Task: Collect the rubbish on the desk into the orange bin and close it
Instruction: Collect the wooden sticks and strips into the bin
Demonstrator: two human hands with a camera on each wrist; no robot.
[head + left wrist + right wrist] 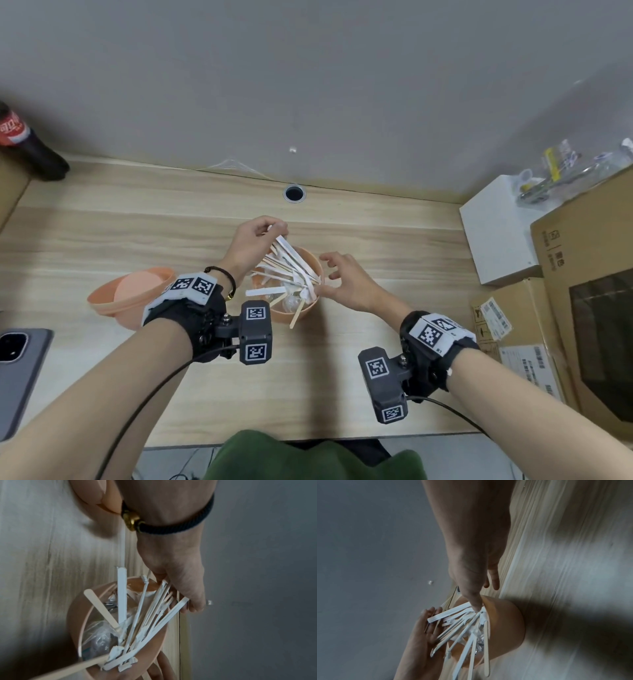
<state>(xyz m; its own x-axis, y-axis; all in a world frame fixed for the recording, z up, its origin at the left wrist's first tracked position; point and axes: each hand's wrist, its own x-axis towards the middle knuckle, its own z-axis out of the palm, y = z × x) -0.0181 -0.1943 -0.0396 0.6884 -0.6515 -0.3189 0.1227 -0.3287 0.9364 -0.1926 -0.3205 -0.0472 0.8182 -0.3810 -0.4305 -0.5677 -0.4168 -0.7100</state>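
At the middle of a pale wood counter [102, 219], an orange bin [310, 260] stands open, crammed with white paper wrappers [294, 260], flat wooden sticks [297, 313] and crumpled clear plastic [289, 303] that jut well above its rim. The left hand [253, 245] reaches over the far-left rim, its grip pinching the upper ends of several wrappers between fingertips and thumb. The right hand [346, 279] hovers at the bin's right rim, grip released, fingers loosely spread, thumb touching the wrapper ends that lie over the edge. The bin's orange lid [133, 296] lies upside down on the counter just left of the bin, partly hidden by the left wrist. Around the work: a grey phone [20, 370] at the near-left edge, a cola bottle [30, 147] at the far-left corner, a cable hole [294, 193] behind the bin, and, crowding the right side, a white box [496, 233] and stacked cardboard boxes [582, 274].
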